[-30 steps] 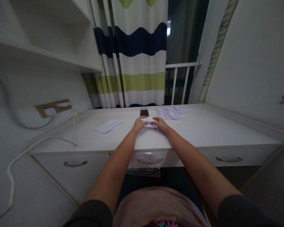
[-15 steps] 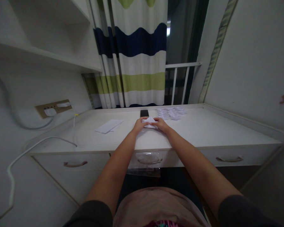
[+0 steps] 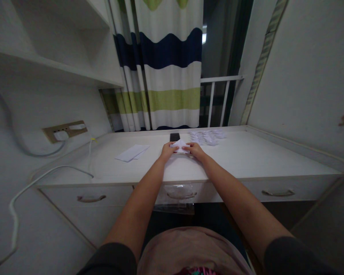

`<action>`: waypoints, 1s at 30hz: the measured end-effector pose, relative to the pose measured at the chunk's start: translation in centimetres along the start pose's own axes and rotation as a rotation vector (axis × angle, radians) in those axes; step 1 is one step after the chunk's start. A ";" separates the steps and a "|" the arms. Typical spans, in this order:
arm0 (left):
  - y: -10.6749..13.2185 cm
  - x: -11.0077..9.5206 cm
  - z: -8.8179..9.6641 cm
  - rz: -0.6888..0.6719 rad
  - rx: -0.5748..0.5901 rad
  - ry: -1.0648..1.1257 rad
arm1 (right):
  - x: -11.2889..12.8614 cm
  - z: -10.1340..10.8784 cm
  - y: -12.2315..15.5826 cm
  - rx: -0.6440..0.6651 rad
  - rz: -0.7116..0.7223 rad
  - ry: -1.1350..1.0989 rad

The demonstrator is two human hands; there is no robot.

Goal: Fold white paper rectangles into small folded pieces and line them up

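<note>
A small folded piece of white paper (image 3: pixel 180 146) is held between both hands over the white desk (image 3: pixel 246 156). My left hand (image 3: pixel 168 151) pinches its left side and my right hand (image 3: pixel 196 150) pinches its right side; both are closed on it. The paper's peak points up and away from me. A black phone (image 3: pixel 174 136) lies flat just beyond the hands. Several small folded white papers (image 3: pixel 208 136) are heaped to the right of the phone. Flat white sheets (image 3: pixel 132 152) lie on the desk to the left of my left hand.
A striped curtain (image 3: pixel 166 65) hangs behind the desk beside a white railing (image 3: pixel 220 95). A wall socket (image 3: pixel 64 130) with a white cable (image 3: pixel 46 173) is on the left, shelves above it. Drawers with handles (image 3: pixel 91 198) run under the desk edge; a clear plastic bag (image 3: pixel 177 194) hangs at the middle one.
The folded paper has been drawn in between the fingers and now stands narrower and more upright. Both hands have stayed in the same place on the desk.
</note>
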State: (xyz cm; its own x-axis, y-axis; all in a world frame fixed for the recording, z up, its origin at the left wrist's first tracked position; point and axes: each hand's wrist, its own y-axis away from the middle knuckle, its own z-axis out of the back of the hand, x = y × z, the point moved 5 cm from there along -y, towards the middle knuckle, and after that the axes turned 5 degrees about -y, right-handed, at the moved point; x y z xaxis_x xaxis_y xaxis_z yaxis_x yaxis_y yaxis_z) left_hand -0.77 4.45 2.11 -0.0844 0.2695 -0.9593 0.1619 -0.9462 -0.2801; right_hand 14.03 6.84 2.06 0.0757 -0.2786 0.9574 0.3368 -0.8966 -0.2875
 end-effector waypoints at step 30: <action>0.0 -0.1 0.2 -0.021 -0.022 0.013 | -0.9 0.5 -1.0 -0.038 0.033 -0.052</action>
State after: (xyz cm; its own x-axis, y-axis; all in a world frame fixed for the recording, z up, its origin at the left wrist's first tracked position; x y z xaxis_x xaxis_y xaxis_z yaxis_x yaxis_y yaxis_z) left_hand -0.97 4.39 2.20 -0.0749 0.2915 -0.9536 0.1819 -0.9363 -0.3005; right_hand 14.06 8.16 1.54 0.1354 -0.2912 0.9470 0.2973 -0.8999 -0.3192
